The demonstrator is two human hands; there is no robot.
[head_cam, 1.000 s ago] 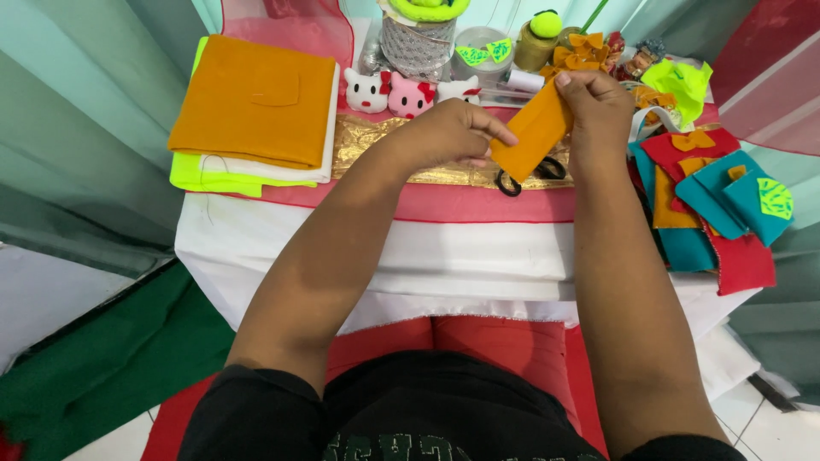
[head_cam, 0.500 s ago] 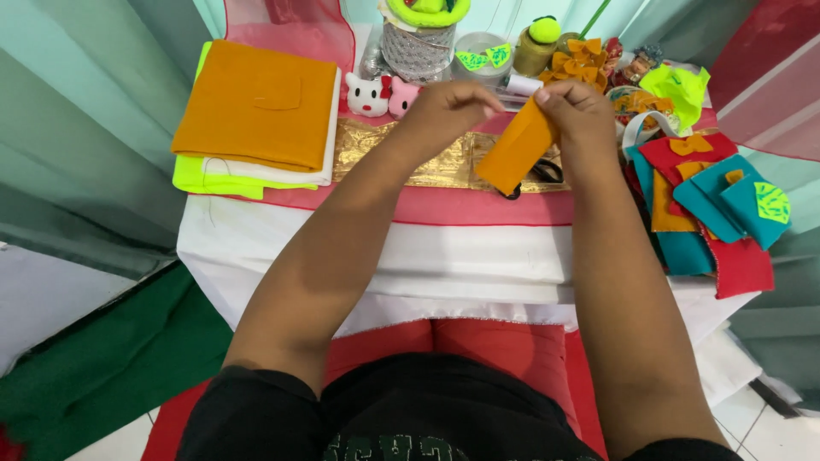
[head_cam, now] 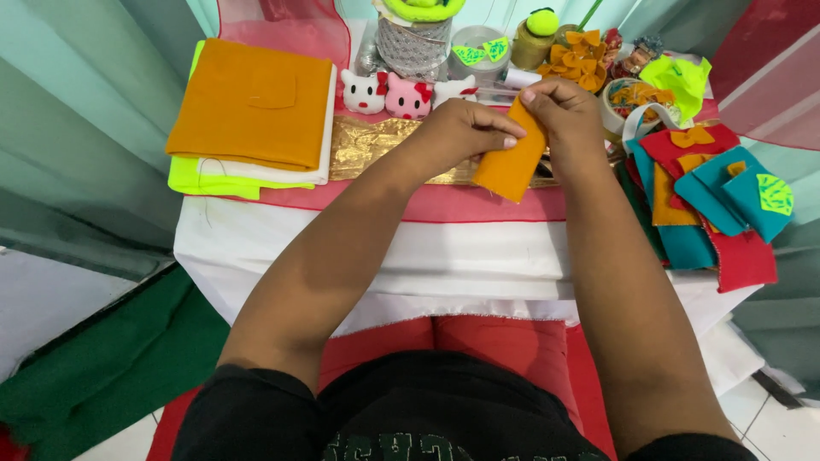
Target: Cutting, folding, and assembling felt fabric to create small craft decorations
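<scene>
I see both hands clamped on 1 orange felt piece [head_cam: 510,162]: left hand [head_cam: 457,132] pinching its left edge, right hand [head_cam: 565,115] gripping its far end, above the gold fabric [head_cam: 376,145].

Both hands, left [head_cam: 457,132] and right [head_cam: 568,115], pinching an orange felt piece [head_cam: 510,162], stacked felt sheets [head_cam: 248,111] beside

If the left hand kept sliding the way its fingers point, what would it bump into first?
The left hand points rightward across the orange felt piece it pinches, so it would probably meet the right hand holding the same piece first, though depth is hard to judge.
</scene>
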